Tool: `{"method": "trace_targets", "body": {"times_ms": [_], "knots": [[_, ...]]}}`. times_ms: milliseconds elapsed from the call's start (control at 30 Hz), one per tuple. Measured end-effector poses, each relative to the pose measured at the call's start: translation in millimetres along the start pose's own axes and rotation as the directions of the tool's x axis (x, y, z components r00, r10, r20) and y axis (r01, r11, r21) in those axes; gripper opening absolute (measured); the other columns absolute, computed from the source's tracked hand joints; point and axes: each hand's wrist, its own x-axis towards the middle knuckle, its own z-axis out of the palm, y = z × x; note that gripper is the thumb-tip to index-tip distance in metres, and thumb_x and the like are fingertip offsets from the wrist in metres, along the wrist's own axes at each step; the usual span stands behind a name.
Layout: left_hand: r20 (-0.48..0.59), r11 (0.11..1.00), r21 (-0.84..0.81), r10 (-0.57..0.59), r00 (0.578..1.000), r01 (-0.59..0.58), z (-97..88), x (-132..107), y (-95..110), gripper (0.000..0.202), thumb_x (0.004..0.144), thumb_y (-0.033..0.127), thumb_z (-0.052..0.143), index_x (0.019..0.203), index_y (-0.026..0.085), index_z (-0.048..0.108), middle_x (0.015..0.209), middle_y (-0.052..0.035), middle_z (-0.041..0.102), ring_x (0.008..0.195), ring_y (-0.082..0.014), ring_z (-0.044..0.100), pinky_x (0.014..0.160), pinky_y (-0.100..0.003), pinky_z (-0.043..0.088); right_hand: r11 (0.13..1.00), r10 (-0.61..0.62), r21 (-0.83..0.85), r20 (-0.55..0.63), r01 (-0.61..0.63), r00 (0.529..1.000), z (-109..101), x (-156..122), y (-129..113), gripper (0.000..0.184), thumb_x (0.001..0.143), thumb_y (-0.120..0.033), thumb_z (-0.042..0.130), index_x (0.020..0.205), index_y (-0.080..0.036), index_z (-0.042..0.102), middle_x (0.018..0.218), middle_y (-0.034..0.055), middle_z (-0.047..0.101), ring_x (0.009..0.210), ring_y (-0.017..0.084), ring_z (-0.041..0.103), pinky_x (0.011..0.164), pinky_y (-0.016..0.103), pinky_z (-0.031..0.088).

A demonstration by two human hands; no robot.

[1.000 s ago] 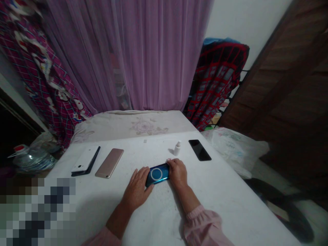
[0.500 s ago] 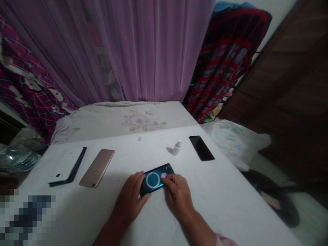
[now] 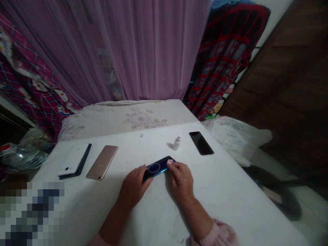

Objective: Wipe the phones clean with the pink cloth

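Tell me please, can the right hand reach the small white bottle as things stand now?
Probably yes. The right hand rests on the end of the blue phone, and the small white bottle stands just beyond it on the white tabletop. Nothing appears to stand between them.

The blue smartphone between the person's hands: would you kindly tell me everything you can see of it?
The blue smartphone lies back up on the white table, glossy dark blue with a pale ring. The left hand holds one end, the right fingers the other, beside a small pink patch.
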Motion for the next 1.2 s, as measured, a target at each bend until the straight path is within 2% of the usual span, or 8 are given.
{"method": "trace_targets", "body": {"times_ms": [200, 467, 600, 733, 833, 933, 1033, 1200], "knots": [[-0.072, 0.997, 0.061, 0.057, 0.996, -0.052, 0.7, 4, -2, 0.036, 0.099, 0.045, 0.039, 0.115, 0.018, 0.056, 0.101, -0.0119, 0.071, 0.089, -0.0255, 0.070, 0.078, -0.037, 0.056, 0.988, -0.156, 0.031, 0.067, 0.154, 0.985, 14, -2, -38, 0.028, 0.091, -0.013, 0.050, 0.114, -0.022, 0.064, 0.095, 0.0066, 0.066, 0.085, 0.018, 0.056, 0.070, 0.032, 0.040], [-0.089, 0.998, 0.032, 0.063, 0.994, -0.060, 0.9, 5, -4, 0.036, 0.100, 0.045, 0.037, 0.114, 0.018, 0.057, 0.099, -0.0115, 0.071, 0.089, -0.0254, 0.069, 0.077, -0.037, 0.056, 0.996, 0.022, -0.083, -0.051, -0.026, 0.998, 5, 8, 10, 0.036, 0.086, -0.005, 0.049, 0.111, -0.024, 0.067, 0.093, 0.0060, 0.063, 0.086, 0.018, 0.054, 0.074, 0.031, 0.043], [-0.081, 0.999, 0.017, 0.048, 0.996, -0.047, 1.6, 6, -4, 0.035, 0.100, 0.045, 0.037, 0.114, 0.020, 0.058, 0.098, -0.0105, 0.071, 0.089, -0.0252, 0.069, 0.078, -0.037, 0.056, 1.000, -0.013, -0.006, -0.081, 0.012, 0.997, 11, 6, -4, 0.034, 0.089, -0.008, 0.049, 0.114, -0.023, 0.066, 0.092, 0.0068, 0.063, 0.088, 0.019, 0.056, 0.075, 0.032, 0.047], [-0.076, 0.998, 0.020, 0.057, 0.996, -0.056, 3.0, 5, -6, 0.037, 0.099, 0.046, 0.037, 0.113, 0.019, 0.058, 0.098, -0.0112, 0.071, 0.088, -0.0257, 0.069, 0.078, -0.037, 0.055, 0.985, -0.133, 0.115, 0.029, 0.129, 0.991, 15, 1, -25, 0.037, 0.089, -0.009, 0.049, 0.120, -0.024, 0.063, 0.097, 0.0074, 0.065, 0.090, 0.018, 0.058, 0.076, 0.032, 0.049], [-0.045, 0.999, 0.022, 0.039, 0.998, -0.038, 3.0, 5, -8, 0.035, 0.099, 0.045, 0.038, 0.113, 0.021, 0.059, 0.097, -0.0094, 0.072, 0.086, -0.0241, 0.069, 0.077, -0.034, 0.054, 0.993, -0.042, 0.106, -0.008, 0.043, 0.999, 11, 2, -16, 0.035, 0.090, -0.011, 0.050, 0.117, -0.026, 0.065, 0.095, 0.0066, 0.065, 0.089, 0.018, 0.060, 0.076, 0.033, 0.051], [0.042, 0.998, 0.048, -0.044, 0.998, 0.042, -0.5, 9, -9, 0.030, 0.099, 0.042, 0.039, 0.109, 0.023, 0.061, 0.091, -0.0055, 0.073, 0.079, -0.0214, 0.069, 0.070, -0.029, 0.051, 0.993, 0.088, 0.089, -0.086, -0.080, 0.992, 5, 2, 3, 0.031, 0.092, -0.014, 0.048, 0.113, -0.026, 0.068, 0.094, 0.0069, 0.065, 0.089, 0.018, 0.061, 0.076, 0.031, 0.052], [0.128, 0.982, 0.063, -0.184, 0.975, 0.177, -7.0, 19, -8, 0.027, 0.099, 0.037, 0.039, 0.101, 0.025, 0.063, 0.080, -0.0022, 0.073, 0.071, -0.0199, 0.069, 0.062, -0.025, 0.045, 0.989, 0.138, 0.070, -0.066, -0.133, 0.988, 1, -4, 14, 0.030, 0.093, -0.016, 0.046, 0.112, -0.023, 0.069, 0.092, 0.0075, 0.066, 0.086, 0.018, 0.061, 0.074, 0.030, 0.052], [0.041, 0.895, -0.096, -0.434, 0.900, 0.436, -13.7, 34, -12, 0.036, 0.097, 0.039, 0.036, 0.080, 0.023, 0.063, 0.066, -0.0009, 0.066, 0.060, -0.0171, 0.062, 0.057, -0.024, 0.039, 0.982, 0.169, -0.090, 0.019, -0.166, 0.985, -7, -7, 12, 0.022, 0.091, -0.031, 0.054, 0.100, -0.024, 0.074, 0.097, 0.0089, 0.068, 0.093, 0.023, 0.061, 0.080, 0.037, 0.048]]}}
